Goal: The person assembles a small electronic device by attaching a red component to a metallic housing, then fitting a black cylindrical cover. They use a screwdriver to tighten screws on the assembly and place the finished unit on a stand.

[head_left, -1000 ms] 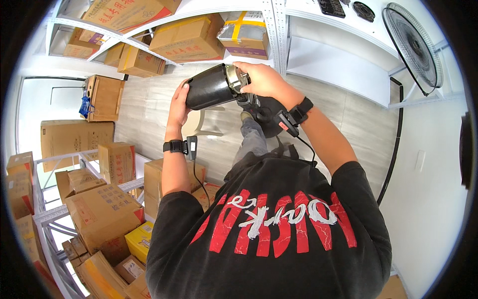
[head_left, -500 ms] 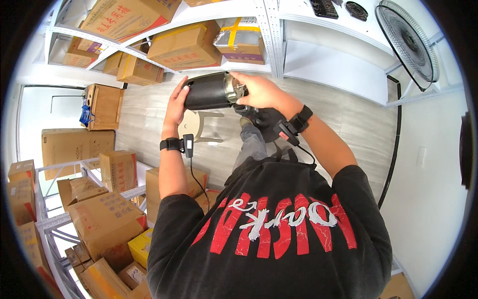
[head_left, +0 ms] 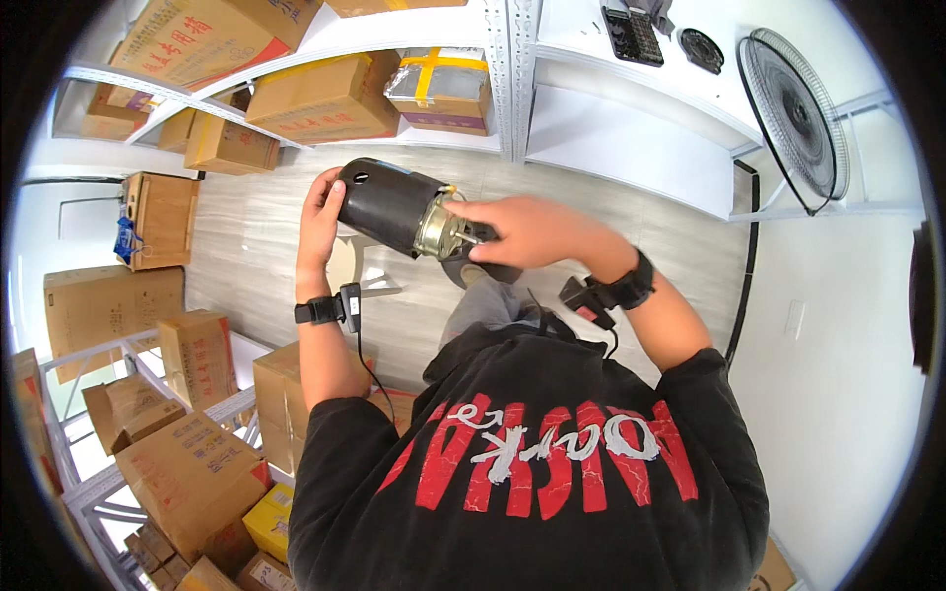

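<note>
A fan motor in a black plastic housing [head_left: 389,207] is held up in front of me, tilted with its bare metal end [head_left: 432,229] down to the right. My left hand [head_left: 319,222] grips the housing's far left end, thumb on top. My right hand [head_left: 532,231] is at the metal end, slightly blurred, with index finger and thumb on either side of the shaft. Its other fingers are hidden. Both wrists wear black straps with small cabled devices.
A pale stool [head_left: 347,268] stands under the motor. Metal shelves with cardboard boxes [head_left: 325,98] line the back and left. On the right-hand shelf are a round fan grille [head_left: 793,113], a black tray of small parts [head_left: 633,37] and a round black part [head_left: 701,49].
The motor has tilted, its metal end dropping toward me. My left hand has shifted slightly left and nearer, and my right hand has turned and come lower along with that end.
</note>
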Demonstrator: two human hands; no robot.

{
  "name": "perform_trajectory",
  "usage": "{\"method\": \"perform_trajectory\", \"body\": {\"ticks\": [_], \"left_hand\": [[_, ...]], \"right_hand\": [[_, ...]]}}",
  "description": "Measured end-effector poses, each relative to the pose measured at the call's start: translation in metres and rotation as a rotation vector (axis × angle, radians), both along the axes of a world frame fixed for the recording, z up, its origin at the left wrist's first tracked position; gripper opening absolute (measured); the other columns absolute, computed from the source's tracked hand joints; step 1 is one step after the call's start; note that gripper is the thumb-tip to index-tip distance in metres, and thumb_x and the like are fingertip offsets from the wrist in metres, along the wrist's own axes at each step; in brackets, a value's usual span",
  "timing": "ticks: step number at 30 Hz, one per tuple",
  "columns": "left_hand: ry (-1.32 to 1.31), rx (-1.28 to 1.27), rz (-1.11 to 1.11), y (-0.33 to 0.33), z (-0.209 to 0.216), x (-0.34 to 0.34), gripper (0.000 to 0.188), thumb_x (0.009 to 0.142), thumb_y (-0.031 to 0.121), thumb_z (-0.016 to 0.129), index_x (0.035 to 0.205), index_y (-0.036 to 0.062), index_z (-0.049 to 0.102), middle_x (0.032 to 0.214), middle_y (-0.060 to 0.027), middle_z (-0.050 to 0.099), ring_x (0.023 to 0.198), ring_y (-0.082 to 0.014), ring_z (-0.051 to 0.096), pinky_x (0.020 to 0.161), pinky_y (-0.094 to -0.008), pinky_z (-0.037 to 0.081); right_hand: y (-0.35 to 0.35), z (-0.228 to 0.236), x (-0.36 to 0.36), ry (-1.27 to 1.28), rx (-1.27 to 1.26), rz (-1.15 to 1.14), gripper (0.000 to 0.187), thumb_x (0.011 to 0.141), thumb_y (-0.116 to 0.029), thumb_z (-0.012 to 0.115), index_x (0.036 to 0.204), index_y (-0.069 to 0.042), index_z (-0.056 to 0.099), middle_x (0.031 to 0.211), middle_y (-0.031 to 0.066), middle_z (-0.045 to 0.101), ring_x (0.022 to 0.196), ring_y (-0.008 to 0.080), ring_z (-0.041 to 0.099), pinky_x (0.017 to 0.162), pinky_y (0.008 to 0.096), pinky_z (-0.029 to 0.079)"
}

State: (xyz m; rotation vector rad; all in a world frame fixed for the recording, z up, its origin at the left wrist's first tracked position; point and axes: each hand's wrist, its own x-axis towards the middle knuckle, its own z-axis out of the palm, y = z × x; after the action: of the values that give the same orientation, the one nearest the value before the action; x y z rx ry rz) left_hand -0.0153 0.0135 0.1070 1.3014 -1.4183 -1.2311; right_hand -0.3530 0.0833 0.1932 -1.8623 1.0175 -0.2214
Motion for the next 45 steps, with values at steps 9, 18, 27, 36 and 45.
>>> {"method": "perform_trajectory", "body": {"ticks": [9, 18, 27, 36, 45], "left_hand": [[0.026, 0.129, 0.087, -0.006, 0.013, -0.025, 0.037, 0.102, 0.026, 0.053, 0.13, 0.0028, 0.059, 0.124, -0.0061, 0.063, 0.117, -0.0157, 0.054, 0.105, -0.0297, 0.038], [0.094, 0.146, 0.464, 0.025, 0.014, -0.036, 0.044, 0.103, 0.029, 0.044, 0.134, -0.0002, 0.054, 0.129, -0.0108, 0.059, 0.119, -0.0188, 0.053, 0.105, -0.0318, 0.039], [0.156, 0.231, 0.676, 0.049, 0.012, -0.043, 0.049, 0.101, 0.039, 0.045, 0.135, 0.0033, 0.052, 0.13, -0.0117, 0.059, 0.121, -0.0231, 0.053, 0.107, -0.0361, 0.04], [0.197, 0.236, 0.68, 0.054, 0.012, -0.04, 0.052, 0.098, 0.041, 0.049, 0.135, 0.004, 0.052, 0.128, -0.0113, 0.06, 0.119, -0.0246, 0.056, 0.106, -0.0372, 0.041], [0.09, 0.216, 0.789, 0.069, 0.002, -0.029, 0.053, 0.1, 0.043, 0.048, 0.134, 0.0028, 0.053, 0.127, -0.0135, 0.061, 0.118, -0.026, 0.059, 0.101, -0.0397, 0.047]], "right_hand": [[-0.083, -0.083, -0.053, -0.056, 0.12, -0.12, 0.026, 0.088, -0.019, 0.071, 0.113, -0.011, 0.073, 0.102, 0.0042, 0.074, 0.092, 0.016, 0.065, 0.083, 0.0312, 0.05], [-0.098, -0.147, 0.007, -0.526, -0.078, -0.073, 0.015, 0.088, -0.023, 0.068, 0.093, -0.01, 0.073, 0.085, 0.0126, 0.071, 0.078, 0.0325, 0.068, 0.068, 0.0397, 0.052], [-0.104, -0.162, 0.025, -0.565, 0.083, 0.07, 0.014, 0.082, -0.017, 0.069, 0.094, -0.013, 0.075, 0.086, 0.0087, 0.073, 0.079, 0.0286, 0.07, 0.071, 0.0384, 0.053], [-0.127, -0.179, 0.041, -0.49, 0.213, 0.17, 0.022, 0.081, -0.029, 0.077, 0.093, -0.011, 0.075, 0.085, 0.0112, 0.072, 0.08, 0.0283, 0.069, 0.07, 0.0374, 0.052], [-0.126, -0.166, 0.041, -0.607, 0.285, 0.179, 0.021, 0.081, -0.023, 0.073, 0.093, -0.006, 0.074, 0.088, 0.0122, 0.072, 0.083, 0.0282, 0.069, 0.076, 0.0371, 0.053]]}}
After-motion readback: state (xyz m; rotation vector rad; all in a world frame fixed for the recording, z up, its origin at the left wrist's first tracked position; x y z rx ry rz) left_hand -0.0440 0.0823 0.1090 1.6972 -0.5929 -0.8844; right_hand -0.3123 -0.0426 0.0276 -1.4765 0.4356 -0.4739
